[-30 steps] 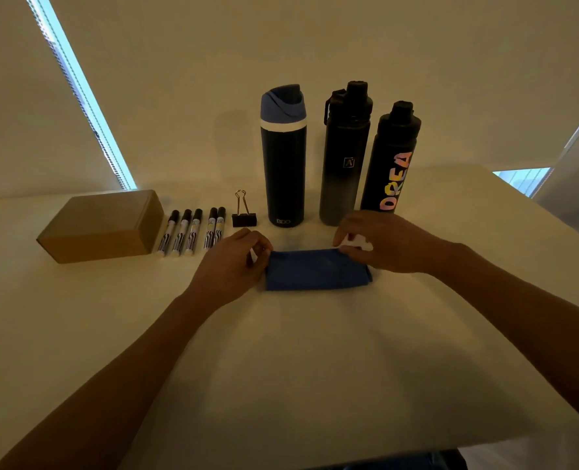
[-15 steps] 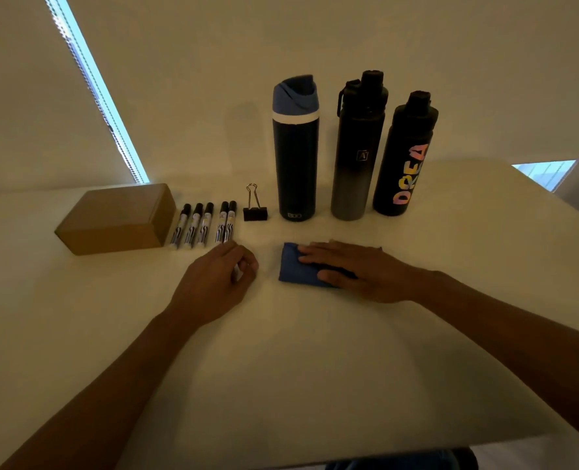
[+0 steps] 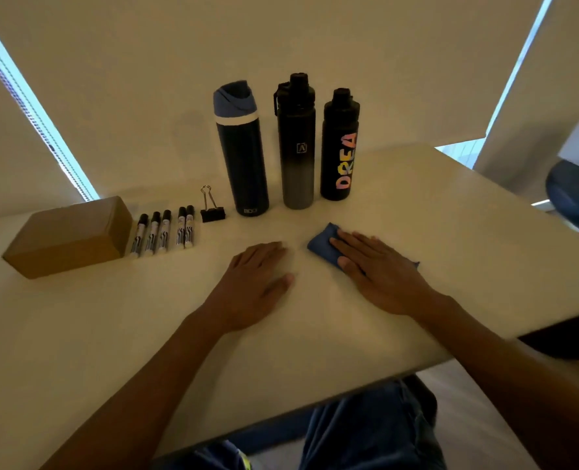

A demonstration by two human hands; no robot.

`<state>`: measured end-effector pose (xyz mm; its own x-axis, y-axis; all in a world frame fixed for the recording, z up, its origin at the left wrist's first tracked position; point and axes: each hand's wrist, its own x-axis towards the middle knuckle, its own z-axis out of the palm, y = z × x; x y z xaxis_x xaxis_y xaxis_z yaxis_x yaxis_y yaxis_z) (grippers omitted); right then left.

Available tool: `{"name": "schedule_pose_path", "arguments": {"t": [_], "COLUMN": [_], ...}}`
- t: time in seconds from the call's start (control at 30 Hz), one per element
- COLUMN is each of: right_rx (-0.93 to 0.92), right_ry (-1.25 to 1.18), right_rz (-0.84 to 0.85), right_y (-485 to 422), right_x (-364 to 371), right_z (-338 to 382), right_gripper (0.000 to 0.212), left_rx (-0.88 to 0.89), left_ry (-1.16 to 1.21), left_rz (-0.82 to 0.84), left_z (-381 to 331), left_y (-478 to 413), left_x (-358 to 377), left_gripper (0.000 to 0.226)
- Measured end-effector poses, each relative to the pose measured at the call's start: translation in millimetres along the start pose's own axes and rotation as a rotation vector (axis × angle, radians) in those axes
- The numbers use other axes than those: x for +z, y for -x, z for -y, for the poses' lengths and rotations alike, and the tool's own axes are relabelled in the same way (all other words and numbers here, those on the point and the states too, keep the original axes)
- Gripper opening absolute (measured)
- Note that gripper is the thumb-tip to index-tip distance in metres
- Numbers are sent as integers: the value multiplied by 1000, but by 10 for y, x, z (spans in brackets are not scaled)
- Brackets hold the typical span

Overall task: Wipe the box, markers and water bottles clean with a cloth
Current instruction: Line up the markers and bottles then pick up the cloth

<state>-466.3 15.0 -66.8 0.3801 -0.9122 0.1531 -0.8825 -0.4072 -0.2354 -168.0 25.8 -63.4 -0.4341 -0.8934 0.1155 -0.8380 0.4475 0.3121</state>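
Observation:
A folded blue cloth (image 3: pixel 323 244) lies on the white table (image 3: pixel 417 212), and my right hand (image 3: pixel 379 273) rests flat on top of it, covering most of it. My left hand (image 3: pixel 254 283) lies palm down on the bare table to the left of the cloth, fingers apart, holding nothing. At the far left sits a brown cardboard box (image 3: pixel 67 235). Several black-capped markers (image 3: pixel 162 230) lie side by side next to it. Three bottles stand upright behind my hands: a navy one with a blue lid (image 3: pixel 242 150), a black-to-grey one (image 3: pixel 296 144), and a black one with coloured letters (image 3: pixel 340 147).
A black binder clip (image 3: pixel 211 210) stands between the markers and the navy bottle. The table's right edge runs diagonally close to my right forearm. A dark chair (image 3: pixel 573 195) is beyond that edge. Window blinds hang behind the table.
My left hand has flattened out on the table. My right hand has stayed on the cloth, now lying flat on it. The camera has tilted and shifted.

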Motion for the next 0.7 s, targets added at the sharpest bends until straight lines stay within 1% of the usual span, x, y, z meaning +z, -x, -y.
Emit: {"name": "schedule_pose_path", "arguments": {"t": [0.07,0.2,0.33,0.47,0.63,0.7], "right_rx": [72,252,404,450,449,458], "right_ry": [17,49,78,97,69,57], "right_rz": [-54,-128,-152,-151,-136,-149], "right_y": [193,608,909,1054,1103,1070], "right_x": [-46,-161,-227,-268,-336,-393], "right_z": [-102,-406,-612,-688,-704,-668], "right_gripper": [54,54,57,57,56,57], "left_rx": [37,53,72,85,86,88], "left_ry": [9,7,20,30,72,48], "left_rz": [6,7,21,21,27,34], "left_z": [-62,-44,-50,-74,-111,-148], "left_y": [-41,-93,-116,-140,-163,-160], "left_x": [36,73,108,132,132,132], "left_gripper": [67,68,68,68,71,70]}}
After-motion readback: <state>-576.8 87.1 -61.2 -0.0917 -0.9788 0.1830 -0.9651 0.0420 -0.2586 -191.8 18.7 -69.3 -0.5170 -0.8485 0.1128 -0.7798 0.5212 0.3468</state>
